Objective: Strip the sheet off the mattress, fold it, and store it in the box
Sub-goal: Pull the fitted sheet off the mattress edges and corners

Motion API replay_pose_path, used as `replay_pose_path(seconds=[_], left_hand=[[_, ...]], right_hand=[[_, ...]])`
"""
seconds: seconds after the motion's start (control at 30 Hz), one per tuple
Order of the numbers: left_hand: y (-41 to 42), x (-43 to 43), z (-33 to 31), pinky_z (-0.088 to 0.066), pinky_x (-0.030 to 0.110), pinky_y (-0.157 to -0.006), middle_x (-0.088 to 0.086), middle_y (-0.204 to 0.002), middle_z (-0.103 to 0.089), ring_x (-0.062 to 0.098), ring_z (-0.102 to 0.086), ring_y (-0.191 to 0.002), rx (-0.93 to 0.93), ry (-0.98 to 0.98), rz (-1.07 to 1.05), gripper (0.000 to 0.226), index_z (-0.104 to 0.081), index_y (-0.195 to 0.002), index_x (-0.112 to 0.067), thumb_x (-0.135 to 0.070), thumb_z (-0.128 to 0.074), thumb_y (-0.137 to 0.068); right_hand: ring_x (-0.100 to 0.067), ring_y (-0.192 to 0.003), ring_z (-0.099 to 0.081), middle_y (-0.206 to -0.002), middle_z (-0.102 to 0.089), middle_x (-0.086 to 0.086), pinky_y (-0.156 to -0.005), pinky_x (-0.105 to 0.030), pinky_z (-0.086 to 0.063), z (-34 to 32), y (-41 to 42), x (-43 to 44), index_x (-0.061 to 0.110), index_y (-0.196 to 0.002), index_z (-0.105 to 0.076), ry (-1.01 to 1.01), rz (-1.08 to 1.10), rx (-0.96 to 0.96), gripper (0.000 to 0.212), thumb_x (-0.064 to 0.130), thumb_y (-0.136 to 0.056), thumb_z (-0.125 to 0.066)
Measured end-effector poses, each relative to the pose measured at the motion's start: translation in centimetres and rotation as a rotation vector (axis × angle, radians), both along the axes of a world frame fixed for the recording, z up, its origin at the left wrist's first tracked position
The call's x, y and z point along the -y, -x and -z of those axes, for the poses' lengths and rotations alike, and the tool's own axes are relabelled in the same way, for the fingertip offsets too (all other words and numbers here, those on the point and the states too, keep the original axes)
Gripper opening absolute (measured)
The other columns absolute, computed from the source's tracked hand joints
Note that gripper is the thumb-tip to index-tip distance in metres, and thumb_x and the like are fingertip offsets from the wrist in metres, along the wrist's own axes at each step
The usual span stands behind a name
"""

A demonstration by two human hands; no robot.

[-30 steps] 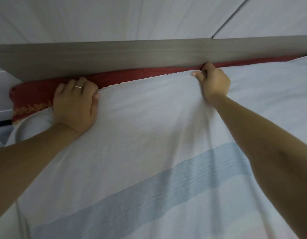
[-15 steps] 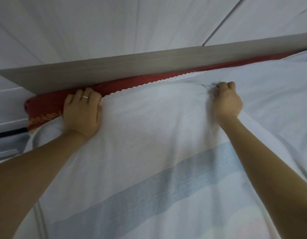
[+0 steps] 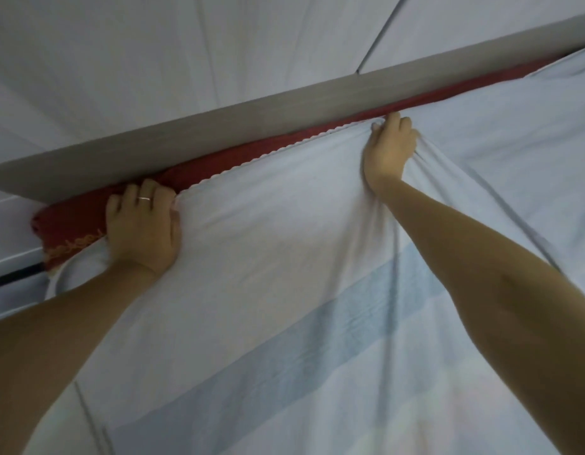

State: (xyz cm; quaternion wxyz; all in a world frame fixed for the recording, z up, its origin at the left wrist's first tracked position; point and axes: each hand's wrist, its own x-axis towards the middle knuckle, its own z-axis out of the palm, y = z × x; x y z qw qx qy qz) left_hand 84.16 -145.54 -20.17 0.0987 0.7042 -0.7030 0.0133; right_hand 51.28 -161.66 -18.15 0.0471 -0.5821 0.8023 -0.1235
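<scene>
We see a grey wooden headboard (image 3: 218, 126) running slantwise across the view, with pale wall panels (image 3: 153, 44) behind it. Wedged against it lies the mattress (image 3: 199, 170), dark red, with yellow embroidery near its left corner. It shows only as a narrow strip, since the sheet (image 3: 284, 290) covers the rest. The sheet is white with a pale blue band (image 3: 317, 339), and its scalloped edge lies just below the red strip.

Our left hand (image 3: 143, 231) presses down at the sheet's edge near the mattress corner, a ring (image 3: 144, 199) on one finger; its fingers (image 3: 146, 195) curl over the hem, though we cannot tell whether they pinch cloth. Our right hand (image 3: 388, 149) is closed on a bunch of sheet close under the headboard, folds radiating from the grip.

Both forearms cover parts of the sheet. The box is out of view, and the bed's lower part is cut off.
</scene>
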Motion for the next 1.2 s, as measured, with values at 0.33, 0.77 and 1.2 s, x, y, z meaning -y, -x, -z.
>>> replay_pose_path(seconds=[0.33,0.77,1.2], left_hand=[[0.2,0.0,0.1,-0.031,0.042,-0.067,0.023,-0.085,-0.055,0.037,-0.052,-0.072,-0.040,0.052,-0.009,0.024,-0.048,-0.087,-0.003,-0.021,-0.034,-0.082],[1.9,0.2,-1.9,-0.032,0.047,-0.093,0.021,-0.120,-0.053,0.037,-0.048,-0.108,0.015,-0.039,-0.147,0.028,-0.050,-0.116,-0.004,-0.013,-0.036,-0.095],[12.2,-21.0,-0.6,-0.001,0.067,-0.106,0.005,-0.158,-0.014,0.036,-0.011,-0.144,0.162,-0.326,0.417,0.070,-0.015,-0.151,-0.021,-0.054,-0.020,-0.090]], right_hand=[[-0.032,-0.124,-0.042,-0.146,-0.025,-0.019,-0.102,-0.033,-0.033,-1.4,-2.8,-4.1,0.005,-0.138,-0.037,0.164,-0.119,0.308,0.058,0.017,-0.086,-0.059],[-0.025,-0.147,-0.004,-0.160,-0.007,-0.002,-0.116,-0.054,0.004,-1.7,0.5,-15.4,0.020,-0.153,-0.006,-0.260,-0.179,-0.233,0.063,0.050,-0.099,-0.013],[-0.024,-0.141,-0.032,-0.155,-0.027,0.005,-0.109,-0.062,-0.014,-0.8,13.0,-45.4,0.037,-0.150,-0.009,-0.298,-0.662,-0.353,0.058,0.056,-0.097,-0.018]])
